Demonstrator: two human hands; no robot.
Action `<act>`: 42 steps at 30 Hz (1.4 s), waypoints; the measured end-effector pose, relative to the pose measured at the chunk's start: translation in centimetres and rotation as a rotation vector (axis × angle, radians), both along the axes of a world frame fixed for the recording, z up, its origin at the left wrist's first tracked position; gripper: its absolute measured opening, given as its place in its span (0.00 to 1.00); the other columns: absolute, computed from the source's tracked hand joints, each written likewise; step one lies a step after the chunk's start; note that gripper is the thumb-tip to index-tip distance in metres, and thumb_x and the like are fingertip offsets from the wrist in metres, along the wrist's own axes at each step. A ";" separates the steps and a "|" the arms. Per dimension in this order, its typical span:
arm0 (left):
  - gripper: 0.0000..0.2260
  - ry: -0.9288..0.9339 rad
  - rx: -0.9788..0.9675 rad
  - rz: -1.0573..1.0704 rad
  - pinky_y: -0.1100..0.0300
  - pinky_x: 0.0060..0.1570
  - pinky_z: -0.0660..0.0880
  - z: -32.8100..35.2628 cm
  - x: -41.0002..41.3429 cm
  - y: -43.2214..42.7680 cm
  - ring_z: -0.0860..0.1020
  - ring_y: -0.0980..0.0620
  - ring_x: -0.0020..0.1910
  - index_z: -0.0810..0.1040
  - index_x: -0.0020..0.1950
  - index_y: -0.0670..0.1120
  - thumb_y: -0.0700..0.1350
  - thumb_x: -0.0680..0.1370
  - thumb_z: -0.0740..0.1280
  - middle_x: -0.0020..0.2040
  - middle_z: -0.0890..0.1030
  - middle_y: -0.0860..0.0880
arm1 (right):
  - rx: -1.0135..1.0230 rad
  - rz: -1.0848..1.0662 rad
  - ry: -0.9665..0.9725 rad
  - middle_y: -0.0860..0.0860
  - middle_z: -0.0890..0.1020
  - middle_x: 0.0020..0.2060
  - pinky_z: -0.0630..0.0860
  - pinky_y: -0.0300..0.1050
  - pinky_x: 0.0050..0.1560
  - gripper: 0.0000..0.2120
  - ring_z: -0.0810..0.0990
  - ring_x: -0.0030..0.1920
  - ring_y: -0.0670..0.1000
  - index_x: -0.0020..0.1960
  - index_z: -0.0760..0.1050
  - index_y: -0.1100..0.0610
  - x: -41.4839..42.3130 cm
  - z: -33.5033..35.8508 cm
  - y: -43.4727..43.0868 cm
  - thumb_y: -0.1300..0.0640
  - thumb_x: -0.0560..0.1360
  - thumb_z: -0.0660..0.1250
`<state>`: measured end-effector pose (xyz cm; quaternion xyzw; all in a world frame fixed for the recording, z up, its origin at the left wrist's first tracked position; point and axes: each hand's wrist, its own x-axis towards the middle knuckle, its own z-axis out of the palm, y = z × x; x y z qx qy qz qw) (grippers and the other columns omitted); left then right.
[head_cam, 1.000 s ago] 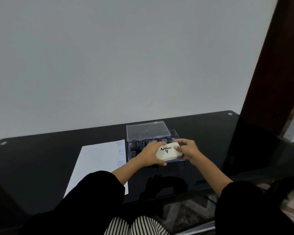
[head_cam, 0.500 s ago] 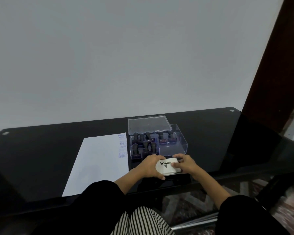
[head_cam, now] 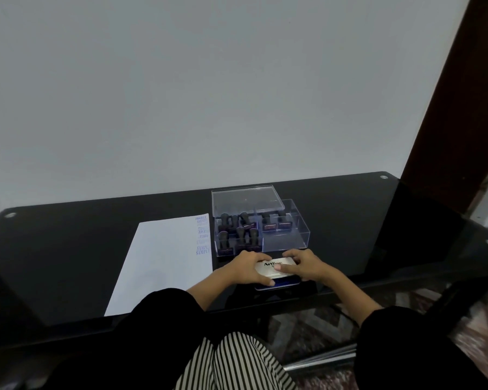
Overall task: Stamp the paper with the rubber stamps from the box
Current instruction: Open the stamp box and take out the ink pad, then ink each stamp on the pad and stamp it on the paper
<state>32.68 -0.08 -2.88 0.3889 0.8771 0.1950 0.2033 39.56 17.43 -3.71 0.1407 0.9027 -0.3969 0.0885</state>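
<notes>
Ink pad (head_cam: pixel 275 270), table's near edge: left hand (head_cam: pixel 247 268) and right hand (head_cam: pixel 304 264) grip its lid from both sides, lid lifting, blue pad showing. Paper (head_cam: pixel 164 260), 9 o'clock of pad: several blue impressions along its right edge, most blank. Box (head_cam: pixel 261 230), 12 o'clock, open; rubber stamps (head_cam: pixel 238 235) inside, stamping likely unfinished.

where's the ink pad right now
In the head view the ink pad sits at the black table's near edge, just in front of the clear stamp box, held between left hand and right hand.
</notes>
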 end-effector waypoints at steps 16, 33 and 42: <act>0.18 0.277 0.210 0.307 0.55 0.57 0.72 1.9 -3.2 -2.9 0.76 0.47 0.57 0.75 0.62 0.44 0.51 0.75 0.67 0.61 0.75 0.46 | 0.040 -0.236 0.227 0.52 0.79 0.42 0.79 0.37 0.31 0.12 0.81 0.44 0.52 0.57 0.78 0.63 -0.6 0.2 0.3 0.58 0.77 0.65; 0.13 0.338 0.119 0.290 0.54 0.53 0.77 2.5 -3.1 -3.6 0.79 0.46 0.53 0.81 0.56 0.45 0.47 0.77 0.62 0.52 0.83 0.45 | 0.232 -0.313 0.218 0.53 0.84 0.47 0.75 0.45 0.46 0.13 0.81 0.50 0.54 0.51 0.82 0.55 -1.4 0.4 -1.0 0.48 0.76 0.64; 0.13 0.422 0.177 0.252 0.58 0.46 0.71 3.9 -4.0 -2.3 0.78 0.47 0.51 0.80 0.55 0.44 0.48 0.79 0.60 0.51 0.81 0.46 | 0.393 -0.388 0.501 0.52 0.80 0.34 0.69 0.41 0.39 0.17 0.81 0.41 0.54 0.42 0.80 0.58 -2.5 4.1 0.5 0.48 0.78 0.60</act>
